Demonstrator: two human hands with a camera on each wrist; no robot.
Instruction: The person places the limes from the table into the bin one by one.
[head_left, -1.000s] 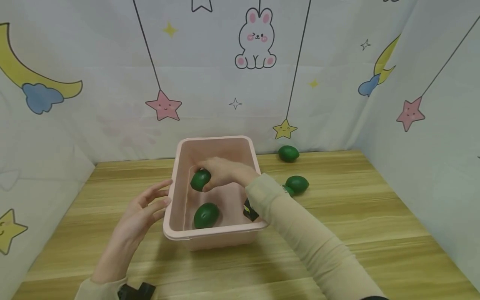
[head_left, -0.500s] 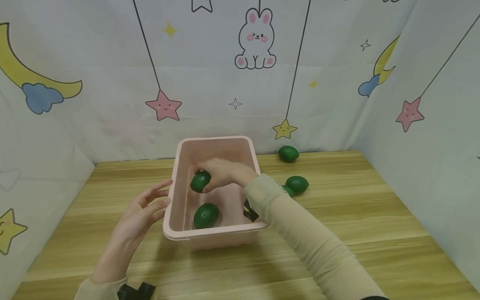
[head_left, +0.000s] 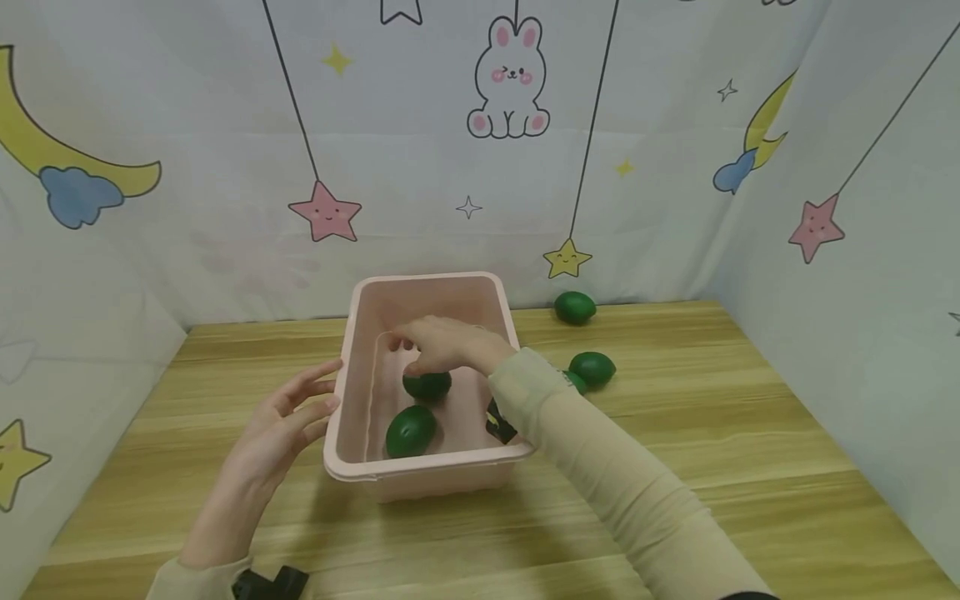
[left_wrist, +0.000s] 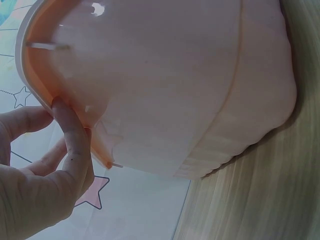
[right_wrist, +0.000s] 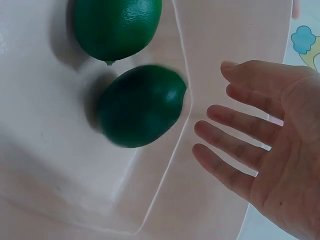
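My right hand [head_left: 442,343] hovers inside the pink plastic bin [head_left: 427,464], its fingers spread and holding nothing. Just below it in the head view is a dark green lime [head_left: 427,386], partly covered by the thumb. The right wrist view shows that lime [right_wrist: 142,106] apart from the fingertips and slightly blurred. Another lime [head_left: 411,432] lies in the bin's near left part. My left hand [head_left: 281,425] touches the bin's left rim with loosely bent fingers; up close, its fingertips [left_wrist: 59,104] meet the edge under the lip.
On the wooden table [head_left: 675,467], right of the bin, a lime [head_left: 592,368] lies beside another lime [head_left: 575,382] half hidden by the right sleeve. A further lime [head_left: 575,307] sits near the back curtain [head_left: 420,167]. Printed fabric also closes both sides.
My right hand has let go of the lime, which has moved right and toward the near side on the bin floor. The left hand stays at the rim.
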